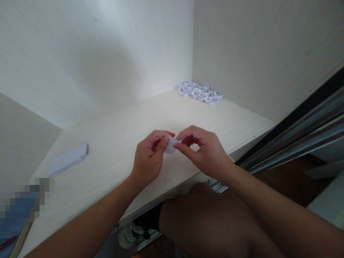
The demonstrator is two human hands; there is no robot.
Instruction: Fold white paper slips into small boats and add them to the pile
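A small folded piece of white paper (170,146) is held between my two hands, above the front part of the white shelf (123,123). My left hand (150,156) pinches its left side between thumb and fingers. At its right edge, the thumb and index finger of my right hand (202,148) close on a pointed corner. The paper's lower part hangs free between the hands, and my fingers hide the rest of it.
Many small folded white paper pieces (200,92) lie heaped in the back right corner. A stack of white paper strips (69,159) rests at the left. A blurred-out blue item (20,213) lies at the lower left. Panels enclose the back and sides. My leg (204,222) is below the shelf's front edge.
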